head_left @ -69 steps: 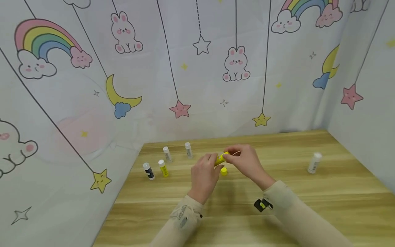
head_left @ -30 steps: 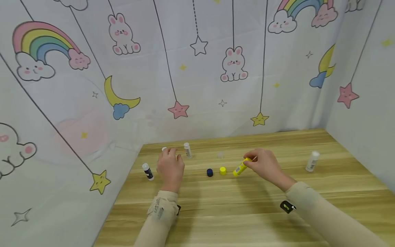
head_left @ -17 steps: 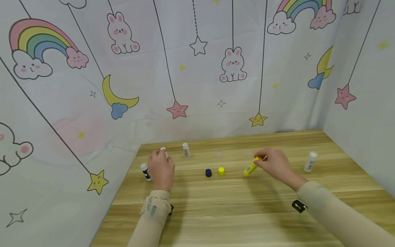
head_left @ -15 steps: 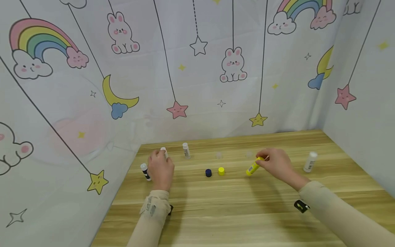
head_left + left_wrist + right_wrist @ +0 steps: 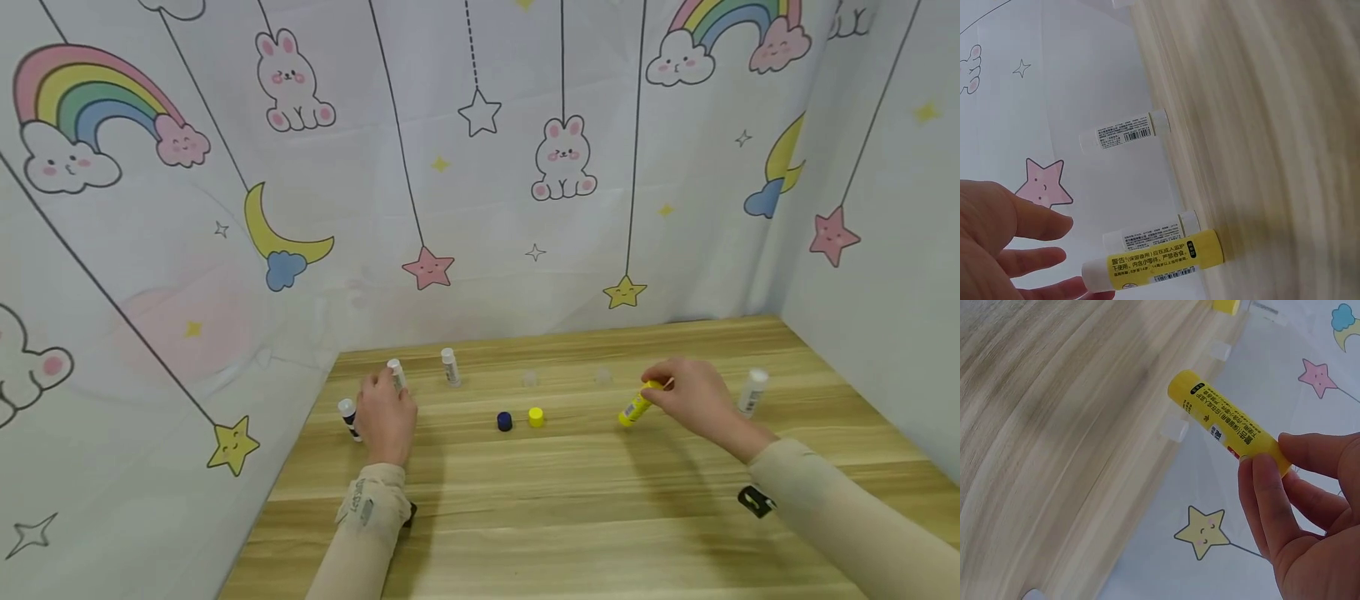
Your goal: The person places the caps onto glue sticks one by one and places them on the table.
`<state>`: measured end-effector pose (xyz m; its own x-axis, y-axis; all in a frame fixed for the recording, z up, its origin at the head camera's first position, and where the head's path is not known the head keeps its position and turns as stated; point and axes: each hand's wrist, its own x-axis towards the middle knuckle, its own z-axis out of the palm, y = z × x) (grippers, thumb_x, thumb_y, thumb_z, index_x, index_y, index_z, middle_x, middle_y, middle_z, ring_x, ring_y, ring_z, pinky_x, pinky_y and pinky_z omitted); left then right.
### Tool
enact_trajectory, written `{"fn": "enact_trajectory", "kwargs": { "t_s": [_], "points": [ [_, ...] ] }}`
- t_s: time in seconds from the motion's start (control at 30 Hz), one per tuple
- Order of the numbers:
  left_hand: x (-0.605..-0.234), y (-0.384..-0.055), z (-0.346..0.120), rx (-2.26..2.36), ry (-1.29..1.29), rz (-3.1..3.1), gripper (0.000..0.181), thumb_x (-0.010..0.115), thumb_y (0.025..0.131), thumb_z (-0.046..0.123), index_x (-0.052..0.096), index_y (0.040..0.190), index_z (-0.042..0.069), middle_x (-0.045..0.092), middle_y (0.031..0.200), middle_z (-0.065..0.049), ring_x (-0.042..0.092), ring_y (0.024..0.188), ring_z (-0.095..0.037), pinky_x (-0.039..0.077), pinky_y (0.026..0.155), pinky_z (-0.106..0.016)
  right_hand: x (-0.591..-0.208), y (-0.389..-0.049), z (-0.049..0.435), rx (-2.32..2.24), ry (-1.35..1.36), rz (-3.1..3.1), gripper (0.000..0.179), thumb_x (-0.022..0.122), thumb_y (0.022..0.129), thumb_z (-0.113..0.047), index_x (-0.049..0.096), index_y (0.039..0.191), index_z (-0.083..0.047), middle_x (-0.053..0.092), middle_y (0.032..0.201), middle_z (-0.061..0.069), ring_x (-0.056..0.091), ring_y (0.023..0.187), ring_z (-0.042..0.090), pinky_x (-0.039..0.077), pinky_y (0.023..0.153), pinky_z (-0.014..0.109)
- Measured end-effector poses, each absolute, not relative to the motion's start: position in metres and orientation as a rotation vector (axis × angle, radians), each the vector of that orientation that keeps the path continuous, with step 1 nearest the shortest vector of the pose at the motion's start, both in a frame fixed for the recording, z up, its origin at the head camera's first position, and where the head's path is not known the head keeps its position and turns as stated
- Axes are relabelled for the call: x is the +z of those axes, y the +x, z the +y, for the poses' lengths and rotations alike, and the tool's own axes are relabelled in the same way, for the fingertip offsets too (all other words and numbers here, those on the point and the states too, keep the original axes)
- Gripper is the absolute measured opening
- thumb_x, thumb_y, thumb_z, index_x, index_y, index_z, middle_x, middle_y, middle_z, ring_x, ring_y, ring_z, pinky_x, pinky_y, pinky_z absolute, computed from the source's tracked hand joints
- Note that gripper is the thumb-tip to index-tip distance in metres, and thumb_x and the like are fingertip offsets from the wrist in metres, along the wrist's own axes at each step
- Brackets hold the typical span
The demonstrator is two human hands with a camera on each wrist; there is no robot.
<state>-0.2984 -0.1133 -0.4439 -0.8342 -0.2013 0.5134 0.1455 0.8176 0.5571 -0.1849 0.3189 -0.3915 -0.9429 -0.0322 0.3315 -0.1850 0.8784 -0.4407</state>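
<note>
My right hand pinches a yellow glue stick near one end between thumb and fingers. It holds the stick tilted, with the other end pointing down toward the table. My left hand is at the table's left side, beside a yellow glue stick with a white cap. The left thumb is apart from that stick, and the fingertips are close to its cap; whether they touch it I cannot tell. In the head view this stick is hidden behind the left hand. A white glue stick stands just behind it.
Near the left hand stand a dark-labelled glue stick and another white one. Mid-table sit a navy cap, a yellow cap and two translucent caps, one nearer the right hand. A white glue stick stands at the right.
Both hands were together on the yellow glue stick mid-table. The left hand has let go and moved left to the standing sticks; the right has carried the stick rightward.
</note>
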Motion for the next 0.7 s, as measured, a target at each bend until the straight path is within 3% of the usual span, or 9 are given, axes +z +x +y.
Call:
{"fn": "enact_trajectory", "kwargs": {
  "t_s": [0.7],
  "points": [
    [-0.453, -0.303, -0.123, -0.872, 0.055, -2.438, 0.045, 0.070, 0.092, 0.011, 0.058, 0.136, 0.008, 0.057, 0.125, -0.023, 0.061, 0.099, -0.046, 0.051, 0.072, -0.062, -0.391, -0.177, 0.341, 0.614, 0.176, -2.755, 0.016, 0.078, 0.086, -0.012, 0.077, 0.097, -0.001, 0.070, 0.088, 0.007, 0.064, 0.075, 0.018, 0.053, 0.062, 0.035]
  ]
}}
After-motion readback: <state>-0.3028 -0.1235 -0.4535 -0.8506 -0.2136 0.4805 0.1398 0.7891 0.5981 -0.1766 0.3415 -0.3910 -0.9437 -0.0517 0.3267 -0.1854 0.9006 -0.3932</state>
